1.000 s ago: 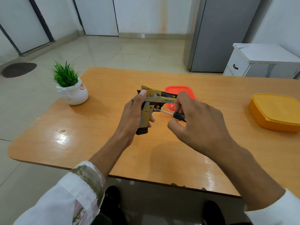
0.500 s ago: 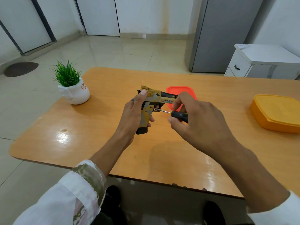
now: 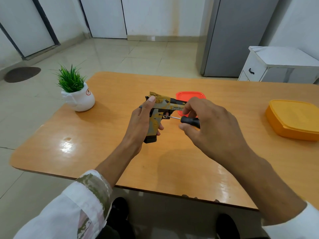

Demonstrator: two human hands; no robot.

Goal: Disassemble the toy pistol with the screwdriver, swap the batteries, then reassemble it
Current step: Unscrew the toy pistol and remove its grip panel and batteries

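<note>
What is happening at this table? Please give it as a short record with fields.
left hand: grips the toy pistol by its handle
right hand: holds the screwdriver, tip against the pistol's side
stage: pistol in one piece, not yet opened
table: potted plant at left, red container behind the pistol, yellow lidded box at right

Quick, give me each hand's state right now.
Left hand: grips the toy pistol around its handle.
Right hand: pinches the screwdriver, tip at the pistol's grip.
</note>
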